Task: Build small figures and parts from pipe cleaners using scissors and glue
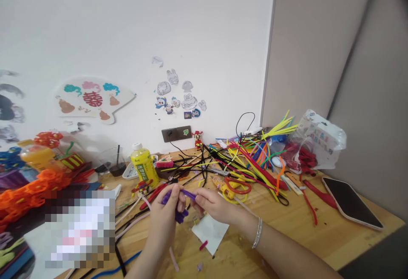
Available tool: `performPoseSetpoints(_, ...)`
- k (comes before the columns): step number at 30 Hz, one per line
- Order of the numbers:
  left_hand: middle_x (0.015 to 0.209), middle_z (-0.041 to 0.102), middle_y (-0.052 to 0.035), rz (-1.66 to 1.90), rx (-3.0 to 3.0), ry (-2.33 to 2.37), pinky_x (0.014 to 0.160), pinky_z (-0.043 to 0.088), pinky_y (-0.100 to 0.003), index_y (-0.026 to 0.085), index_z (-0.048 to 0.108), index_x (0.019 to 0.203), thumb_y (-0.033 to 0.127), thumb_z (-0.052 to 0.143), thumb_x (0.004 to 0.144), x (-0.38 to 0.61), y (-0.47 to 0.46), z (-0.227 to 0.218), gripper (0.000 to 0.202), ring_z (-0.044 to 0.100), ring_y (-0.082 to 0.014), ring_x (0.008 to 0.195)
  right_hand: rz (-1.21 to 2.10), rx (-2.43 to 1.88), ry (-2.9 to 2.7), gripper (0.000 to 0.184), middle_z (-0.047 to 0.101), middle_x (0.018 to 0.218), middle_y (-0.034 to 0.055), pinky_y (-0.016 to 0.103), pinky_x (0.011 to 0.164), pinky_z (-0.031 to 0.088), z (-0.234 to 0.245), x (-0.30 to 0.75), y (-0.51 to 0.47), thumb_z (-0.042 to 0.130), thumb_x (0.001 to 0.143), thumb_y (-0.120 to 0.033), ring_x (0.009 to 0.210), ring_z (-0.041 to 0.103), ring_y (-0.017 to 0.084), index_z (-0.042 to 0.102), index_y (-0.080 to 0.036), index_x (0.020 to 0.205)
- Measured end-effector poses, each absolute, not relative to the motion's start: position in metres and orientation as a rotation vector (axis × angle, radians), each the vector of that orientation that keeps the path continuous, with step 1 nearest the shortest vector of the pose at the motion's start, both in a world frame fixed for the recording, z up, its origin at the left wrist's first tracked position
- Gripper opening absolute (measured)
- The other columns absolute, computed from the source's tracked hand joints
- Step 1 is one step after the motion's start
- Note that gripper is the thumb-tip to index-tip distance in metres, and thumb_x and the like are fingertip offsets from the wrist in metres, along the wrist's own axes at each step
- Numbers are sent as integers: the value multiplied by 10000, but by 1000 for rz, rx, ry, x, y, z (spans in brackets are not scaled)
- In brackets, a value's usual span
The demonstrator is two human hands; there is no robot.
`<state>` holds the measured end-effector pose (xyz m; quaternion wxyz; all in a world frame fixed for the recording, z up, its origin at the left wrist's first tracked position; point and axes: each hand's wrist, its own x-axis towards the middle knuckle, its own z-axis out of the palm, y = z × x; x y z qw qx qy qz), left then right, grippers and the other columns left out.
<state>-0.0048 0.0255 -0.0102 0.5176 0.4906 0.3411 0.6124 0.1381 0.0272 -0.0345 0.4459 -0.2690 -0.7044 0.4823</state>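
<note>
Above the wooden table, my left hand point(164, 215) is closed around a small bunched shape of purple pipe cleaner point(181, 216). A purple strand stretches from it to my right hand point(208, 203), whose fingers pinch the strand's end. My fingers partly hide the purple piece, so its full shape cannot be made out. Below the hands lies a white sheet of paper point(210, 233), with a short magenta scrap point(203, 245) on it. Just behind my left hand stands a small red and yellow figure point(143, 186).
Loose pipe cleaners point(248, 158) in many colours spread along the back, with orange-red handles point(238, 186) among them. A yellow drink bottle point(144, 168) stands behind my left hand. To the right lies a phone point(352, 202); to the left is orange fuzzy work point(38, 194).
</note>
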Motion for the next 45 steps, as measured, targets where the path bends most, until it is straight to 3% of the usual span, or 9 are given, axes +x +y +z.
performPoseSetpoints(6, 453, 481, 75, 1471, 1134, 775, 369, 335, -148, 174, 562, 705, 338, 589, 735, -4, 26, -11, 169, 356, -48, 376, 860, -846, -1809, 426, 415, 538, -43, 215, 498, 326, -37, 137, 30, 293, 860, -514, 504, 409, 91, 490, -169, 707)
performPoseSetpoints(15, 449, 483, 75, 1480, 1115, 776, 377, 331, -139, 167, 576, 707, 328, 607, 722, -2, 22, -8, 165, 360, -38, 381, 1442, -601, -1370, 380, 358, 554, -68, 230, 504, 415, -46, 128, 34, 495, 753, -545, 465, 371, 67, 462, -171, 689)
performPoseSetpoints(26, 441, 466, 74, 1477, 1098, 755, 383, 286, -152, 159, 583, 698, 349, 629, 694, 0, 26, -11, 195, 329, -34, 367, 1465, -603, -1329, 346, 425, 471, -70, 223, 496, 385, -43, 132, 34, 591, 716, -472, 436, 421, 69, 511, -147, 631)
performPoseSetpoints(31, 436, 413, 81, 1499, 1038, 710, 382, 267, -150, 147, 608, 782, 350, 642, 688, -1, 32, -15, 226, 322, -36, 382, 1295, -698, -1380, 296, 457, 485, -61, 220, 482, 383, -43, 128, 31, 548, 753, -440, 451, 449, 85, 517, -152, 691)
performPoseSetpoints(34, 452, 380, 90, 1558, 1026, 707, 371, 270, -146, 155, 606, 899, 378, 648, 678, -5, 35, -20, 317, 330, -39, 387, 1140, -786, -1485, 211, 458, 510, -54, 205, 468, 352, -42, 124, 25, 504, 792, -342, 463, 428, 82, 509, -158, 687)
performPoseSetpoints(40, 720, 511, 20, 1628, 1200, 651, 375, 341, -171, 195, 569, 1034, 545, 652, 573, -9, 32, -24, 585, 417, -68, 482, 817, -966, -1756, 140, 412, 527, -57, 197, 465, 262, -42, 115, 16, 515, 755, -189, 495, 360, 78, 529, -164, 617)
performPoseSetpoints(45, 612, 486, 57, 1609, 1211, 821, 430, 357, -153, 231, 521, 1104, 364, 662, 661, -4, 25, -19, 484, 439, -70, 502, 757, -1041, -1833, 155, 488, 601, -31, 192, 490, 295, -42, 113, 14, 467, 801, -222, 558, 434, 98, 544, -166, 678)
